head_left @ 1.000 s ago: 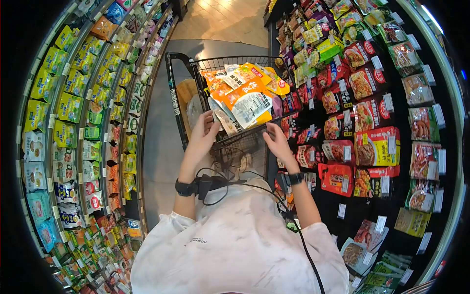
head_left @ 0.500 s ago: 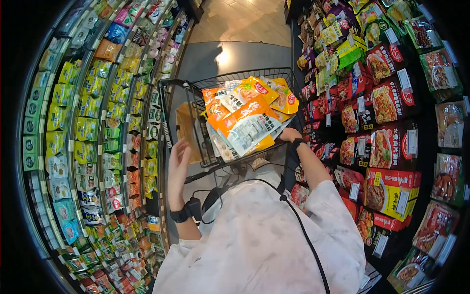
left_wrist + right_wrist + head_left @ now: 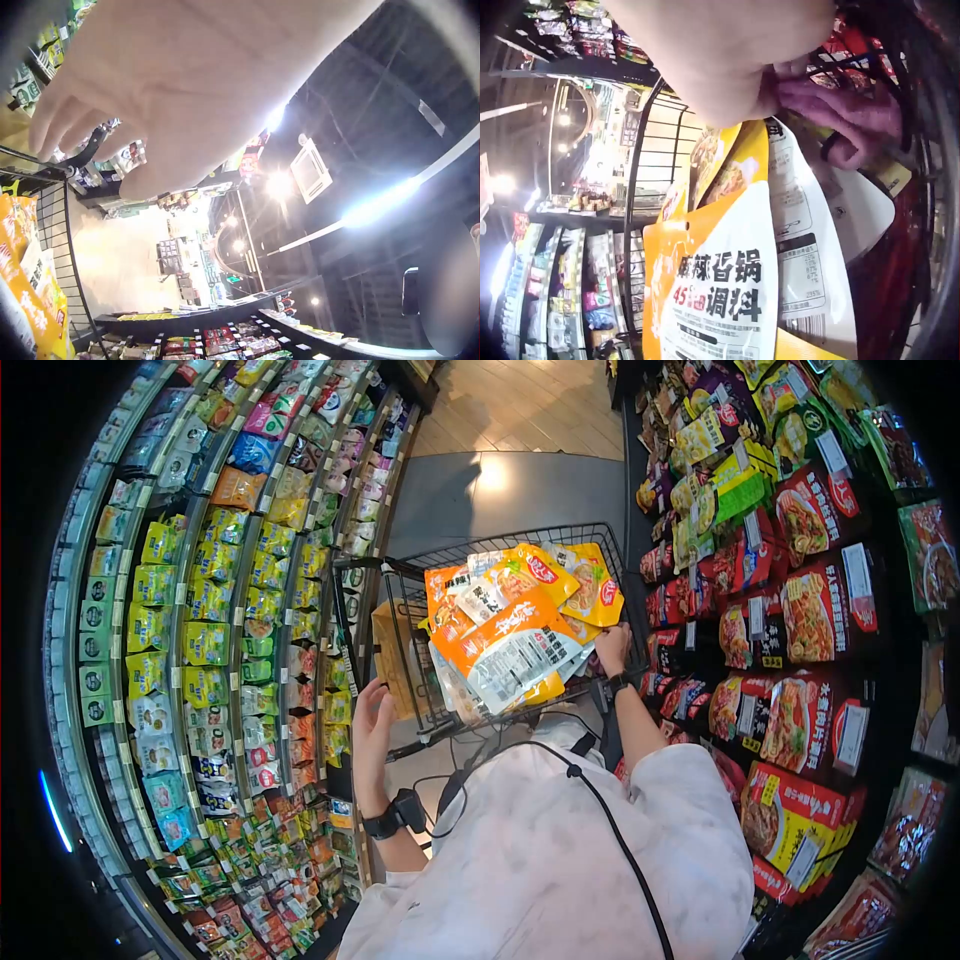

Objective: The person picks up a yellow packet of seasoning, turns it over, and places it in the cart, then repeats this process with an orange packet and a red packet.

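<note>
My left hand point(image 3: 373, 722) is raised beside the cart's left end, fingers loosely bent and holding nothing; the left wrist view shows the same hand point(image 3: 172, 82) near the cart's rim. At the cart's right side, my right hand point(image 3: 612, 648) is at the rim beside the packets. In the right wrist view its fingers are mostly hidden, next to a purple, soft-looking thing point(image 3: 840, 112); I cannot tell what they hold. The black wire shopping cart point(image 3: 465, 538) carries a pile of seasoning packets. An orange and white packet point(image 3: 520, 650) lies on top, with a yellow packet point(image 3: 590, 595) behind it.
Shelves of yellow and green bags point(image 3: 205, 645) line the left side. Red and black packets point(image 3: 825, 610) fill the right-hand shelves, close to the cart. Beside the cart's left end is a brown bag-like thing point(image 3: 392, 660). A cable point(image 3: 625, 840) runs down over the white shirt.
My left hand has moved left, away from the packets, to the cart's left end. The right hand has gone to the cart's right rim. The camera view has shifted, so the cart appears lower and further right.
</note>
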The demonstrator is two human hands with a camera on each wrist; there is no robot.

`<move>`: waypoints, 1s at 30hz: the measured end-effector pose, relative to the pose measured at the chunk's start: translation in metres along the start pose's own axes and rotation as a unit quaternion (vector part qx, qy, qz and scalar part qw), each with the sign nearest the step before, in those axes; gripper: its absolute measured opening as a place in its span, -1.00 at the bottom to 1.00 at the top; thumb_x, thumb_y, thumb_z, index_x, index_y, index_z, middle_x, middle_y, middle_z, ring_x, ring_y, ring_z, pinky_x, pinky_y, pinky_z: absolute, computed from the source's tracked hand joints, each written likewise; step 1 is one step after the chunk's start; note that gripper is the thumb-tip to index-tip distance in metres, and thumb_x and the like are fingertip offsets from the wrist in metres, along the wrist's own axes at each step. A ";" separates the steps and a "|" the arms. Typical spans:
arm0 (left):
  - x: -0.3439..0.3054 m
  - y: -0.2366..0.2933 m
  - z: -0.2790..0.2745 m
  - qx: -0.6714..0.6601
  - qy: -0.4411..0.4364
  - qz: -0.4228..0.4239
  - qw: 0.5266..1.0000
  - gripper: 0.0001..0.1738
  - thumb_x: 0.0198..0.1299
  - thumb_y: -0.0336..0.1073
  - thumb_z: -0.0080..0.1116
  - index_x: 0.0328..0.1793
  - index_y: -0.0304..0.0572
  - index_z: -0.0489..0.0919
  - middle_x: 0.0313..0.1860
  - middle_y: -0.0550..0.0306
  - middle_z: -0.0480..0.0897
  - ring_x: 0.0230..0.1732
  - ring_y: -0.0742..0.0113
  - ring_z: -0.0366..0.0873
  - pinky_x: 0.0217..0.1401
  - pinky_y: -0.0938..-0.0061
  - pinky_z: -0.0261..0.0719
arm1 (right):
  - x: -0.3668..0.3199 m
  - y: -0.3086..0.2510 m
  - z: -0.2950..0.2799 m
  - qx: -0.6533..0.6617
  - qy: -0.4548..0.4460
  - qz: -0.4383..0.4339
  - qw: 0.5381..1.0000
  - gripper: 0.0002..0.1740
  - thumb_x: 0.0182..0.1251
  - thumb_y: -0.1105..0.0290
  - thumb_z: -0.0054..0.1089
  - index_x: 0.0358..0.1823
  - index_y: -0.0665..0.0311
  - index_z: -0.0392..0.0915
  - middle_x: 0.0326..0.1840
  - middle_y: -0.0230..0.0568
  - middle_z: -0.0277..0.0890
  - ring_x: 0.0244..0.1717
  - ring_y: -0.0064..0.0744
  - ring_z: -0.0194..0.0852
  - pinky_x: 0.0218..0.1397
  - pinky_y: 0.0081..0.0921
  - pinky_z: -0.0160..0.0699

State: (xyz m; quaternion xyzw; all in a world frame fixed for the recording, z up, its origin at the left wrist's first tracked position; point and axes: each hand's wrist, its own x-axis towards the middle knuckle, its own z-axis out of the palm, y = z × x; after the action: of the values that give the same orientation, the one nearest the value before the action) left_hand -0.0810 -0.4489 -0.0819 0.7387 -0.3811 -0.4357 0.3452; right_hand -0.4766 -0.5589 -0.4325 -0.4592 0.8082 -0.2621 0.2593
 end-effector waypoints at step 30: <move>0.013 -0.026 -0.005 0.025 0.055 0.019 0.998 -0.42 0.46 -0.05 0.14 0.48 -0.16 0.37 0.27 0.01 0.51 0.06 0.39 0.57 0.08 0.47 0.56 | 0.036 0.011 0.080 0.076 -0.191 0.011 0.979 -0.61 0.39 0.30 0.18 0.17 0.29 0.58 0.17 -0.02 0.65 0.18 -0.13 0.63 0.21 -0.27 0.58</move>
State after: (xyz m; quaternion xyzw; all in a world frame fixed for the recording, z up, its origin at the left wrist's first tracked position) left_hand -0.0658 -0.4472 -0.1067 0.7628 -0.3859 -0.3780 0.3555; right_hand -0.4462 -0.6001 -0.5048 -0.4705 0.7266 -0.2272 0.4462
